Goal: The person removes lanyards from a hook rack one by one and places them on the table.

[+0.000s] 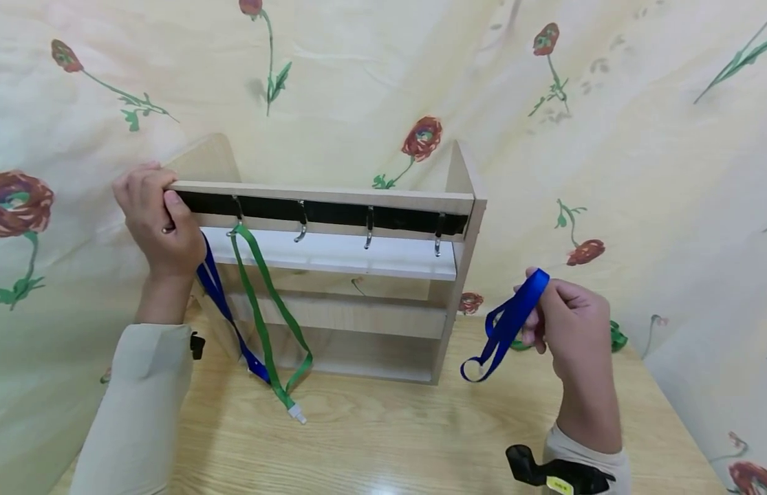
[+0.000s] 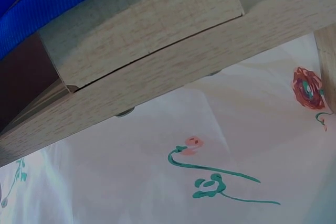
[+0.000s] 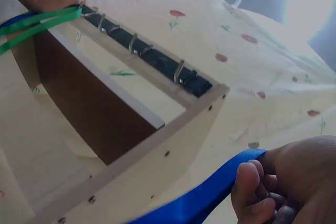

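Note:
My left hand (image 1: 163,220) grips the top left corner of a small wooden shelf rack (image 1: 333,309). Along the rack's top rail runs a black strip with several metal hooks (image 1: 369,227). A green lanyard (image 1: 268,289) with a pale clip hangs from a hook near the left end. Beside it a blue lanyard (image 1: 216,285) hangs close by my left hand, its top hidden behind the hand. To the right of the rack, my right hand (image 1: 575,323) pinches another blue lanyard (image 1: 513,313), whose loop dangles below the fingers. In the right wrist view this blue strap (image 3: 210,192) stretches down from the fingertips.
The rack stands on a light wooden table (image 1: 383,440) before a flower-print cloth (image 1: 333,82). Something green (image 1: 617,337) lies on the table behind my right hand, mostly hidden. The table's right edge (image 1: 680,426) slopes away beyond that hand.

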`<state>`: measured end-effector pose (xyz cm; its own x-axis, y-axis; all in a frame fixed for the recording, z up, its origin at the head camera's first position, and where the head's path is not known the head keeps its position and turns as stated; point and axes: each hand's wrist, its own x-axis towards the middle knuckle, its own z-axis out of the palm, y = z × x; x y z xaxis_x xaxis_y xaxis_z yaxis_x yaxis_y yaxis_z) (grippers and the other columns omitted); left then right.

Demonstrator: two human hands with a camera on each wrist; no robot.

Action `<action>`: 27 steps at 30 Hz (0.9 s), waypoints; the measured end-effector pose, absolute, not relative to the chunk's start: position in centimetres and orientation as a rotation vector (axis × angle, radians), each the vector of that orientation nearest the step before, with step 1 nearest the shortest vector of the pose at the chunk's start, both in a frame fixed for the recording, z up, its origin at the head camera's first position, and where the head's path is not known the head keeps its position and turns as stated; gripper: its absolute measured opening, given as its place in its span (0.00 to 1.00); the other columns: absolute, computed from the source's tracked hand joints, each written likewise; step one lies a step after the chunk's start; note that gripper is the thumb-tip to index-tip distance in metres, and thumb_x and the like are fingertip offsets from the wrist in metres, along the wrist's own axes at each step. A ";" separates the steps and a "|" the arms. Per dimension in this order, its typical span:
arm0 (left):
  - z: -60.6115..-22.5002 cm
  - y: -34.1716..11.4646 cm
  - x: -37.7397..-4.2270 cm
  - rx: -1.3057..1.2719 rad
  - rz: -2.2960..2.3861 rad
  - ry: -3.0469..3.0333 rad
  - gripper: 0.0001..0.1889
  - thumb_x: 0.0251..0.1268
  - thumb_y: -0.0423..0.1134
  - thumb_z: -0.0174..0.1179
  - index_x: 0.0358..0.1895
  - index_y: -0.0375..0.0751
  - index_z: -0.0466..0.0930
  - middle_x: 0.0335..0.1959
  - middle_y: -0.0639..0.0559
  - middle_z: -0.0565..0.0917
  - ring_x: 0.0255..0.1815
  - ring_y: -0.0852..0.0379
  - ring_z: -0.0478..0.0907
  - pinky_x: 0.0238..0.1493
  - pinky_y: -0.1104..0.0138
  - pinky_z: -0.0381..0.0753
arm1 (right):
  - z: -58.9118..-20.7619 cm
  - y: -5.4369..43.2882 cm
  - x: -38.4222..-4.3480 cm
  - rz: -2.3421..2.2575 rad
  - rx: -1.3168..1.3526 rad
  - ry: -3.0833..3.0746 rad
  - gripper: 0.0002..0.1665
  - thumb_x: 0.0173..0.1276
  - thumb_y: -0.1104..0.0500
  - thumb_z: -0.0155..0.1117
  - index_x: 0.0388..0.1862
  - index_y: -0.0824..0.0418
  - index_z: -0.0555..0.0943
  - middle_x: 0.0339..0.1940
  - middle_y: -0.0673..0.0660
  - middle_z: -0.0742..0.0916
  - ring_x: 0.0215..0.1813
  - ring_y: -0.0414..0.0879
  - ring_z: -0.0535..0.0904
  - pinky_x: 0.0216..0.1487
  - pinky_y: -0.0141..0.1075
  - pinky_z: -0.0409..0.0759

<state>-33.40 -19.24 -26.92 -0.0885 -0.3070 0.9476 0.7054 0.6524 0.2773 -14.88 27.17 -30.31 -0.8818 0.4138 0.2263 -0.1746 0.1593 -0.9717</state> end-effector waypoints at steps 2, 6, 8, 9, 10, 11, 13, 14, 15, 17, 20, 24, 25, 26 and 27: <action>-26.8 -19.3 -33.3 -0.356 -0.877 -1.424 0.22 0.67 0.43 0.41 0.37 0.22 0.75 0.37 0.25 0.76 0.51 0.29 0.75 0.72 0.58 0.63 | -30.5 27.5 -15.3 1.812 -0.210 -1.978 0.28 0.81 0.53 0.57 0.20 0.64 0.83 0.15 0.50 0.84 0.09 0.45 0.77 0.10 0.33 0.70; -26.7 -19.3 -33.2 -0.356 -0.882 -1.418 0.22 0.66 0.43 0.41 0.37 0.22 0.75 0.37 0.25 0.76 0.52 0.29 0.76 0.72 0.58 0.63 | -31.1 28.4 -16.2 1.874 -0.169 -1.959 0.24 0.83 0.55 0.53 0.28 0.62 0.87 0.17 0.51 0.87 0.15 0.45 0.86 0.13 0.33 0.75; -26.7 -19.2 -33.1 -0.356 -0.883 -1.419 0.22 0.66 0.43 0.41 0.37 0.22 0.75 0.37 0.25 0.76 0.51 0.29 0.76 0.72 0.58 0.63 | -31.5 28.9 -16.6 1.881 -0.144 -1.958 0.23 0.83 0.56 0.51 0.33 0.62 0.89 0.18 0.51 0.89 0.21 0.45 0.90 0.16 0.33 0.79; -26.7 -19.2 -33.1 -0.356 -0.883 -1.419 0.22 0.66 0.43 0.41 0.37 0.22 0.75 0.37 0.25 0.76 0.51 0.29 0.75 0.72 0.58 0.63 | -31.7 29.1 -16.8 1.879 -0.128 -1.964 0.24 0.84 0.57 0.50 0.33 0.63 0.88 0.19 0.51 0.90 0.23 0.44 0.91 0.18 0.32 0.81; -26.7 -19.2 -33.1 -0.356 -0.883 -1.418 0.23 0.66 0.43 0.41 0.37 0.22 0.75 0.37 0.25 0.76 0.51 0.29 0.75 0.72 0.58 0.63 | -31.9 29.3 -17.0 1.876 -0.110 -1.970 0.25 0.84 0.57 0.50 0.32 0.65 0.88 0.21 0.51 0.91 0.26 0.44 0.92 0.20 0.33 0.83; -26.7 -19.2 -33.1 -0.355 -0.883 -1.418 0.23 0.66 0.43 0.41 0.37 0.22 0.75 0.37 0.25 0.76 0.51 0.29 0.75 0.73 0.58 0.63 | -32.2 29.6 -17.2 1.870 -0.093 -1.978 0.25 0.84 0.56 0.50 0.32 0.67 0.87 0.23 0.51 0.92 0.28 0.43 0.93 0.23 0.33 0.85; -26.7 -19.2 -33.1 -0.354 -0.880 -1.419 0.23 0.66 0.43 0.41 0.37 0.22 0.75 0.37 0.25 0.76 0.51 0.29 0.75 0.73 0.57 0.64 | -32.8 30.0 -17.6 1.875 -0.057 -1.984 0.26 0.84 0.56 0.50 0.31 0.68 0.87 0.26 0.50 0.93 0.32 0.43 0.94 0.28 0.33 0.87; -26.6 -19.1 -33.0 -0.354 -0.880 -1.419 0.23 0.66 0.43 0.41 0.37 0.21 0.75 0.37 0.25 0.76 0.51 0.29 0.75 0.73 0.57 0.64 | -33.1 30.3 -17.9 1.882 -0.039 -1.988 0.26 0.84 0.56 0.50 0.32 0.69 0.87 0.28 0.50 0.94 0.34 0.42 0.94 0.31 0.33 0.88; -26.6 -19.1 -33.0 -0.354 -0.880 -1.420 0.23 0.66 0.43 0.41 0.37 0.21 0.75 0.37 0.25 0.76 0.52 0.29 0.75 0.73 0.57 0.64 | -33.4 30.5 -18.1 1.893 -0.019 -1.990 0.25 0.84 0.56 0.50 0.33 0.69 0.87 0.30 0.50 0.94 0.36 0.42 0.94 0.34 0.34 0.89; -26.6 -19.1 -33.0 -0.355 -0.883 -1.421 0.23 0.66 0.43 0.41 0.37 0.21 0.75 0.37 0.25 0.76 0.53 0.29 0.76 0.73 0.57 0.64 | -34.2 31.0 -18.6 1.927 0.014 -1.990 0.24 0.85 0.56 0.50 0.36 0.70 0.87 0.33 0.51 0.95 0.39 0.42 0.94 0.40 0.34 0.90; -26.6 -19.0 -32.9 -0.359 -0.892 -1.421 0.23 0.67 0.43 0.41 0.36 0.21 0.75 0.37 0.24 0.76 0.54 0.30 0.76 0.74 0.57 0.63 | -35.4 31.7 -19.6 1.968 0.040 -2.004 0.23 0.85 0.57 0.49 0.40 0.71 0.86 0.36 0.52 0.95 0.43 0.43 0.94 0.46 0.35 0.90; -26.5 -18.8 -32.8 -0.359 -0.896 -1.420 0.23 0.67 0.43 0.41 0.36 0.21 0.74 0.37 0.24 0.75 0.55 0.30 0.76 0.74 0.57 0.63 | -37.0 32.3 -20.8 2.007 0.024 -2.038 0.22 0.85 0.57 0.48 0.39 0.70 0.85 0.38 0.50 0.95 0.46 0.42 0.94 0.49 0.34 0.89; -26.5 -18.8 -32.8 -0.360 -0.896 -1.418 0.23 0.67 0.43 0.41 0.36 0.21 0.74 0.36 0.24 0.75 0.54 0.29 0.76 0.74 0.57 0.63 | -37.3 32.4 -21.0 2.012 0.017 -2.047 0.22 0.85 0.57 0.48 0.39 0.69 0.85 0.38 0.49 0.95 0.46 0.41 0.94 0.50 0.33 0.88; -26.5 -18.8 -32.8 -0.361 -0.895 -1.416 0.23 0.66 0.43 0.41 0.36 0.21 0.74 0.36 0.24 0.75 0.53 0.29 0.76 0.74 0.57 0.63 | -37.6 32.5 -21.2 2.015 0.011 -2.056 0.22 0.85 0.57 0.49 0.39 0.68 0.85 0.38 0.48 0.95 0.47 0.40 0.94 0.51 0.33 0.88; -26.5 -18.8 -32.8 -0.361 -0.896 -1.415 0.23 0.66 0.43 0.41 0.36 0.21 0.74 0.36 0.24 0.75 0.53 0.29 0.76 0.74 0.57 0.63 | -37.9 32.6 -21.4 2.030 0.005 -2.055 0.21 0.85 0.58 0.49 0.38 0.68 0.85 0.38 0.47 0.95 0.48 0.40 0.93 0.53 0.32 0.88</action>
<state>-32.78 -18.77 -26.49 -0.0912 -0.3187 0.9435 0.7162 0.6373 0.2844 -21.40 32.63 -37.87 -0.9682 0.1735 0.1805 -0.1783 0.0282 -0.9836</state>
